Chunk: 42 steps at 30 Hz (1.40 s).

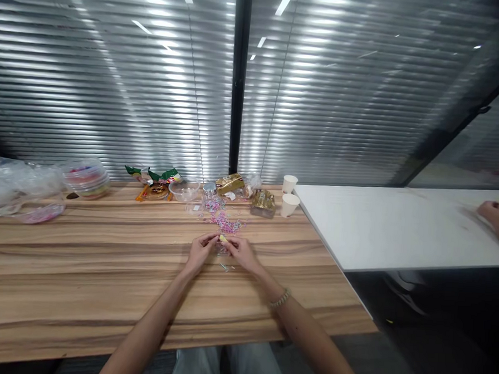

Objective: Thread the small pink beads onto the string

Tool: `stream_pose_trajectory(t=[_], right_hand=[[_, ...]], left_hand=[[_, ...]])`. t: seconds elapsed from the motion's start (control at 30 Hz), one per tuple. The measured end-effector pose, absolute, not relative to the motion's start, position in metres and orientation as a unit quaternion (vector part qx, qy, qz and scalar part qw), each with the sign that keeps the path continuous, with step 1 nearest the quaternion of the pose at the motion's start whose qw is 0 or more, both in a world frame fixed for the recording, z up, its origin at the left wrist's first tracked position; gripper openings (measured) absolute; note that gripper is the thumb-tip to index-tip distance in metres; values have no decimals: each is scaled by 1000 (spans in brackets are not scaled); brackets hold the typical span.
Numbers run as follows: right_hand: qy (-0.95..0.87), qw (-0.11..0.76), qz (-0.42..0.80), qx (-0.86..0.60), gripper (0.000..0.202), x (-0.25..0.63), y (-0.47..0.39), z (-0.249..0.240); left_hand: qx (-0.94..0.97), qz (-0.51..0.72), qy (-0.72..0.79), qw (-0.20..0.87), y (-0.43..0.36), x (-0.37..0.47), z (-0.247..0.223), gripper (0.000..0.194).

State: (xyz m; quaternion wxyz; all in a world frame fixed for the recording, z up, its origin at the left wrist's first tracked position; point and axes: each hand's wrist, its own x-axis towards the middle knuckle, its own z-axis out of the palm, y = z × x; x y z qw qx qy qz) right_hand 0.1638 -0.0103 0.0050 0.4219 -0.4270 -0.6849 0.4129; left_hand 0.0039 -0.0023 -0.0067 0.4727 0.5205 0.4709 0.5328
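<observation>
Over the middle of the wooden table, my left hand and my right hand meet fingertip to fingertip. A small yellow piece shows between them, too small to name further. My right hand pinches it; the left thumb and finger are closed at its left side, and whether they also grip something is hidden. Just beyond lies a loose spread of small pink, purple and pale beads. Several thin pale bits lie on the wood nearer to me, below my fingers.
At the back stand a clear bowl, a small jar, gold packets, a gold box and paper cups. Snack wrappers and tubs sit left. Another person's hand is over the white table.
</observation>
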Motion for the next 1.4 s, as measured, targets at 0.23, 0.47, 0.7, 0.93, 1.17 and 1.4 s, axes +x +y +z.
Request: stream_pose_trajectory(t=[0.23, 0.47, 0.7, 0.93, 1.17, 1.4], right_hand=[[-676, 412, 438, -426, 27, 163, -13, 7], [-645, 498, 400, -421, 28, 165, -4, -2], [-626, 520, 386, -435, 24, 167, 1, -9], [-607, 542, 428, -394, 24, 166, 1, -6], [-538, 535, 526, -385, 35, 166, 3, -9], [-524, 531, 546, -381, 35, 166, 4, -11]], left_hand=[[537, 497, 470, 493, -5, 5, -4, 46], [516, 538, 461, 481, -5, 5, -1, 41], [523, 561, 449, 458, -2, 3, -2, 41], [549, 538, 441, 463, 1, 3, -9, 40], [540, 550, 443, 458, 1, 3, -8, 39], [550, 530, 456, 457, 0, 4, -8, 37]])
